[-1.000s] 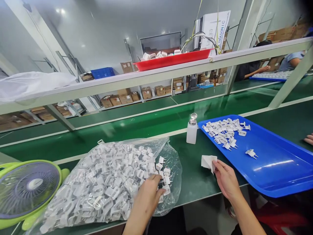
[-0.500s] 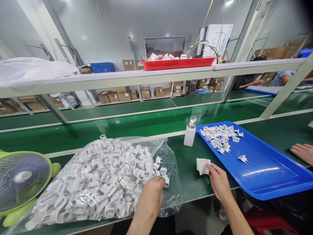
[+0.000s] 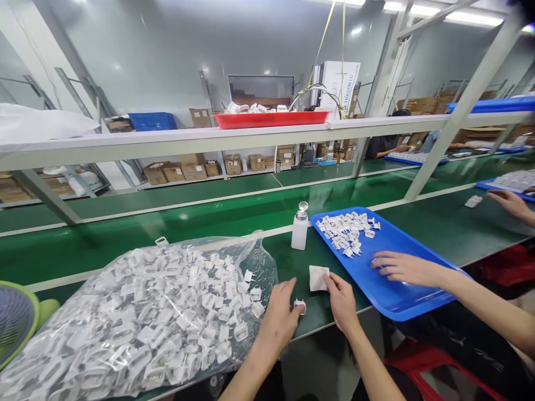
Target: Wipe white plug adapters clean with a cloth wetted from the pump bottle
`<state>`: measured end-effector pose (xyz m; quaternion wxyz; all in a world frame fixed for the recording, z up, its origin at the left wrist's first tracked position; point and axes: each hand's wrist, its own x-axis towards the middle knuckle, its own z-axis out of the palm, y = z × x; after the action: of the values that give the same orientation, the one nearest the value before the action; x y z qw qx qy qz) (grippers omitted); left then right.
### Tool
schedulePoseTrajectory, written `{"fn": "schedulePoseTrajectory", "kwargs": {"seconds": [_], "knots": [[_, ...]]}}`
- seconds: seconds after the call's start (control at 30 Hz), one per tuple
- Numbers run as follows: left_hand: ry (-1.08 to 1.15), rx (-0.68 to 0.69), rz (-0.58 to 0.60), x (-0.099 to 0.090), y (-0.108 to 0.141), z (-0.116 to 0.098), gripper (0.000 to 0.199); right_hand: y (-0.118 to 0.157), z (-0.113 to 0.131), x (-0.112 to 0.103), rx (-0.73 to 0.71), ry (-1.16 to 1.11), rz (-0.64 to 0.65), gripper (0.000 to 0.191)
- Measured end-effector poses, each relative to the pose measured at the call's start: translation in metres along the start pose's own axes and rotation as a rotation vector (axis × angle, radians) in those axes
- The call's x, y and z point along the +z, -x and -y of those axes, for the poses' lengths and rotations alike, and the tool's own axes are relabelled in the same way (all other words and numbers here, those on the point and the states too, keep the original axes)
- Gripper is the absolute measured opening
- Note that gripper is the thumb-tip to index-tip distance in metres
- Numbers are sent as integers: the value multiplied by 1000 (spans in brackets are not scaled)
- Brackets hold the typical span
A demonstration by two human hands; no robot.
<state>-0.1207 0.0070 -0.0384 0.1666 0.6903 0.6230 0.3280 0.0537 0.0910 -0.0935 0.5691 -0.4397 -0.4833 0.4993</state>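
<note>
Left hand (image 3: 279, 314): pinching one white plug (image 3: 300, 306) between clear bag (image 3: 262, 259) and the cloth (image 3: 316, 277) pinched by right hand (image 3: 343, 301), probably early on, with small batch (image 3: 343, 225) in blue tray (image 3: 388, 239) against far larger heap (image 3: 175, 312) still bagged.

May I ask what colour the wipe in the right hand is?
White; the wipe shows best in the head view.

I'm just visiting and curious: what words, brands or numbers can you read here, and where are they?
"ULTRASONIC": on the white machine, first letter unclear; the marking beside it is too blurred.
Labels on the cardboard boxes: too small to read.
Marks on the co-worker's dark clothing: too blurred.
White plug at the left hand: nothing readable.
</note>
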Motion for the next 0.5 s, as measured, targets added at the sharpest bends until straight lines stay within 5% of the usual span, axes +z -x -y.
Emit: {"fn": "schedulePoseTrajectory", "kwargs": {"seconds": [0.23, 0.5], "knots": [[-23, -141, -110, 26, 14, -1, 12, 8, 16, 7, -149, 168, 70, 23], [60, -47, 34, 4, 8, 16, 42, 18, 33, 13, -335, 362, 256, 25]]}}
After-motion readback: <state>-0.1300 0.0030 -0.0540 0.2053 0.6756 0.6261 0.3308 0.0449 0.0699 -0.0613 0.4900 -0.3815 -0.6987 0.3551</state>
